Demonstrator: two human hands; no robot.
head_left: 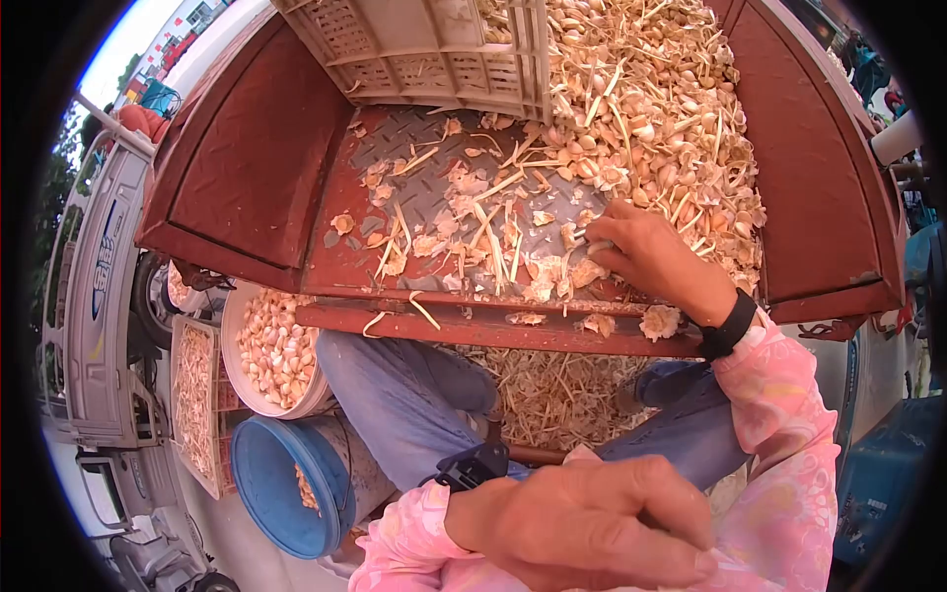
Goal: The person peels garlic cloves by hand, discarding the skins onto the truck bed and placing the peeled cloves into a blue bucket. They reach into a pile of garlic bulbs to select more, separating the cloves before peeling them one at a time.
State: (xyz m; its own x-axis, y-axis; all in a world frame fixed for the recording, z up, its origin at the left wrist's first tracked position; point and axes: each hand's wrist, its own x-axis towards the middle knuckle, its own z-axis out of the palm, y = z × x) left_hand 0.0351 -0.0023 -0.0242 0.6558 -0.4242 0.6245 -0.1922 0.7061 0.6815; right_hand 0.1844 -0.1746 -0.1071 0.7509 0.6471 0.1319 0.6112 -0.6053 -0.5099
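Observation:
My right hand [646,252], a black band round its wrist, reaches down to the metal tray floor [395,148] at the edge of the garlic heap [681,128]. Its fingers are pinched together by a small pale piece; what they grip is too small to name. Nearer to me, my left hand [602,523] hangs above my lap with curled fingers closed toward the thumb; anything inside is hidden. A black device sits on that wrist. Dry skins and cut stalks [483,227] lie scattered left of my right hand.
A tilted plastic crate [424,59] stands at the tray's back. Red metal walls [247,148] flank the tray. At the left are a white bucket of garlic [237,345], a blue bucket [266,483], a filled crate [187,395] and a vehicle [109,296]. Stalk litter [552,390] lies between my legs.

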